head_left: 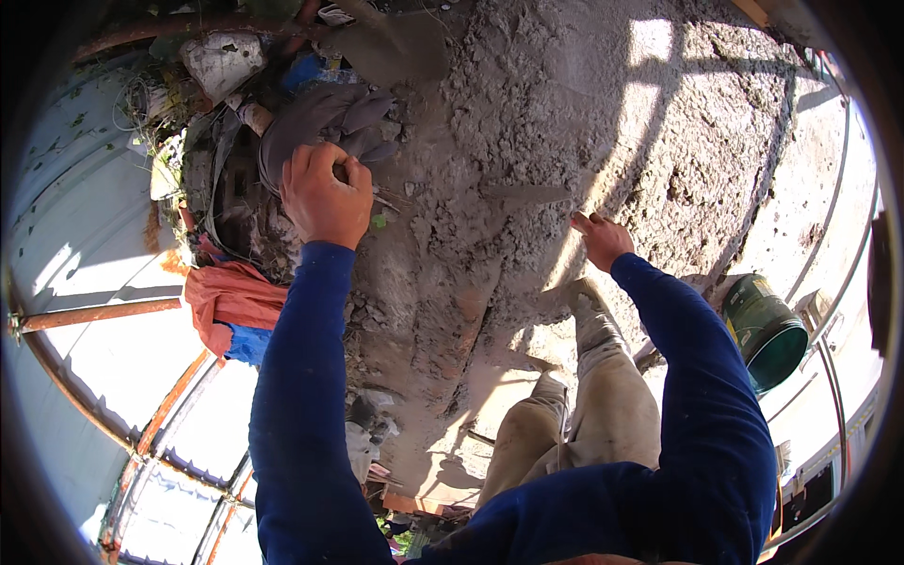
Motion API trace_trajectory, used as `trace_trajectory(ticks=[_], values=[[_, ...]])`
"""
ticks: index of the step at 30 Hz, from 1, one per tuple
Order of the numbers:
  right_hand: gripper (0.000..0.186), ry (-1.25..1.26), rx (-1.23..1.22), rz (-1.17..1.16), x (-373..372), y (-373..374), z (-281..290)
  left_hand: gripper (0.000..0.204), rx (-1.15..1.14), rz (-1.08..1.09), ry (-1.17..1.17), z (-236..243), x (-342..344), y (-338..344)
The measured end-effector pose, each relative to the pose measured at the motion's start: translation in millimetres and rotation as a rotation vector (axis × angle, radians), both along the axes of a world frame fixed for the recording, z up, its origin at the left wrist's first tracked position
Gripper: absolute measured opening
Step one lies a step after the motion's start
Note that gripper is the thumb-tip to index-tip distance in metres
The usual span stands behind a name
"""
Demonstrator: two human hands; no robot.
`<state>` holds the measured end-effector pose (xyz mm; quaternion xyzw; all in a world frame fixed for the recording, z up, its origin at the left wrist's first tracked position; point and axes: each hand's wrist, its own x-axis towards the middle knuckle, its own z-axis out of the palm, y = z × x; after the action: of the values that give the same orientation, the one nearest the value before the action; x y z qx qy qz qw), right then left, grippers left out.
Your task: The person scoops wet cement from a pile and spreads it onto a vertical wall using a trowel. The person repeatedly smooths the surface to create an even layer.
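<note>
My left hand [325, 196] is raised on the left with its fingers curled into a loose fist. What it holds, if anything, I cannot make out. Behind it lies a crumpled grey cloth [320, 118]. My right hand [605, 241] is closed low over the wet grey mortar [527, 122], right of the middle. A trowel [525, 193] shows its flat, mortar-coated blade just beyond those fingers; its handle is hidden by the hand. Rough, lumpy mortar spreads ahead of both hands, partly in sunlight.
A dark green bucket [767, 330] lies tipped at the right. Orange-red cloth [235, 297] hangs on the left beside rusty metal bars [104, 315]. Rubble and a whitish sack [224, 64] are heaped at the far left. My legs [612, 395] stand close behind the mortar.
</note>
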<state>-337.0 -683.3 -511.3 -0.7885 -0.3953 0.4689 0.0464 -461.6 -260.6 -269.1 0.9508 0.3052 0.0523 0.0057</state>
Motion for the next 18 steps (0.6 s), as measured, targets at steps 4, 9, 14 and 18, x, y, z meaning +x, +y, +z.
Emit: trace_trajectory(ticks=[4,9,14,18], values=[[0.047,-0.045,0.05,-0.161,15,8,12,0.013,0.043,-0.021,-0.017,2,2,0],[0.051,-0.04,0.146,-0.606,25,49,-6,0.014,0.029,-0.026,-0.019,0,-2,1],[0.04,-0.011,0.168,-0.849,4,-4,-12,0.011,0.017,-0.05,0.013,0,1,1],[0.033,0.074,-0.124,-0.964,-24,-86,-22,0.008,0.0,-0.062,0.001,-4,-4,4]])
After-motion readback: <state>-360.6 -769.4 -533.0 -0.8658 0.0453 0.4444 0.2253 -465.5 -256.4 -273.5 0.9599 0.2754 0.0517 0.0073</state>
